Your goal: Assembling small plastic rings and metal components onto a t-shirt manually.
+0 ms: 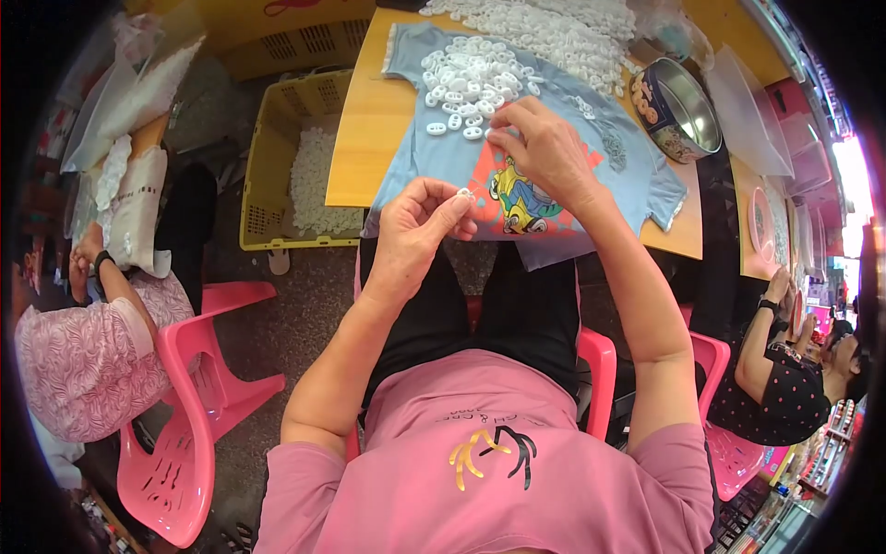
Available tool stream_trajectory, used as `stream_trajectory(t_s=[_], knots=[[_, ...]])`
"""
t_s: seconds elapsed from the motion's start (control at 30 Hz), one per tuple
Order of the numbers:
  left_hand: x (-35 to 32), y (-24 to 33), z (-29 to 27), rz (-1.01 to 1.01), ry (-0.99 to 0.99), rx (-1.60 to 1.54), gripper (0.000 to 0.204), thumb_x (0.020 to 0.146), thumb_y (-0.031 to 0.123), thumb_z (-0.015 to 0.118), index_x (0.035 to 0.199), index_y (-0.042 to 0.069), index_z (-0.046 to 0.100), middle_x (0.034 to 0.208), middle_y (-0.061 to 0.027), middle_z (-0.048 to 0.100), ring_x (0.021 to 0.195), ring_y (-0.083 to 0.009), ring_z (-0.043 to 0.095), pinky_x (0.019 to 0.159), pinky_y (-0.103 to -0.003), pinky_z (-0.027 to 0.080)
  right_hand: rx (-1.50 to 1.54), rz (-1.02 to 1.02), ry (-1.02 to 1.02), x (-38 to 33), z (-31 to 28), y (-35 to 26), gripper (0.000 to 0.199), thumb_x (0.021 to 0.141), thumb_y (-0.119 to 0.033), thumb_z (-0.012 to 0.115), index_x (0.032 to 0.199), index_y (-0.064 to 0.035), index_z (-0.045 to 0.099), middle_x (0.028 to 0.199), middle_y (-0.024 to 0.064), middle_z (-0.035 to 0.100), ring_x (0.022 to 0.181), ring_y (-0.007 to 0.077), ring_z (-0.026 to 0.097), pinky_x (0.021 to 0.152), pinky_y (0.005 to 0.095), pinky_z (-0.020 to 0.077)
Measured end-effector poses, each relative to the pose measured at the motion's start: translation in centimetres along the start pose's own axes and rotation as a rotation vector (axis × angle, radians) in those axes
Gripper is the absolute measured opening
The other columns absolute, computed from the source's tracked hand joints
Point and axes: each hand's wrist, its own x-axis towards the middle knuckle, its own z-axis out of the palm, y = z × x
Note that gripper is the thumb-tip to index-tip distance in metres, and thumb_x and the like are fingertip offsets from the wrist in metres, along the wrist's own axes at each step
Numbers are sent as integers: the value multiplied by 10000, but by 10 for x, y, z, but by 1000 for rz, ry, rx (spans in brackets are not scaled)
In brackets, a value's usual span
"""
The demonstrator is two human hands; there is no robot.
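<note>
My left hand [423, 222] is closed in a pinch, thumb against forefinger, on a small white plastic piece [466, 194] just above the front of the table. Farther up and to the right, my right hand [544, 152] reaches to the near edge of a heap of white oval plastic pieces with holes [471, 74]. Its thumb and forefinger close on one white piece there, partly hidden by the fingertips. Under both hands lies a light blue T-shirt [406, 138] with a cartoon print [521, 198]. Small shiny metallic-looking bits [611, 146] are gathered on the cloth to the right.
A round open tin [692, 111] stands at the table's right. More white pieces [572, 32] cover the far side. On the floor at left is a yellow crate [268, 166] of white pieces. Pink chairs [198, 397] and two other people sit to either side.
</note>
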Motion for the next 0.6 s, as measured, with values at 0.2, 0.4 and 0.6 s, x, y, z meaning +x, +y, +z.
stream_trajectory(t_s=[0.2, 0.4, 0.6], knots=[[-1, -1, 1, 3, 8, -9, 144, 926, 138, 648, 969, 13, 590, 868, -78, 663, 736, -129, 630, 685, -265, 520, 192, 27, 3, -7, 0, 3, 211, 869, -183, 677, 1027, -44, 671, 861, 88, 668, 733, 206, 618, 681, 325, 488], [-7, 10, 17, -19, 24, -33, 147, 930, 134, 641, 969, 3, 585, 856, -82, 665, 726, -126, 634, 681, -254, 521, 990, 494, -30, -34, -24, -17, 219, 896, -182, 693, 1022, -4, 680, 858, 13, 667, 694, 63, 567, 655, 229, 496], [-8, 23, 42, -18, -34, -39, 160, 923, 123, 647, 970, -12, 576, 849, -90, 667, 720, -125, 638, 677, -250, 525, 1359, 663, 23, -66, -38, -38, 224, 899, -197, 695, 1031, -18, 670, 846, 15, 655, 702, 61, 597, 658, 242, 540]])
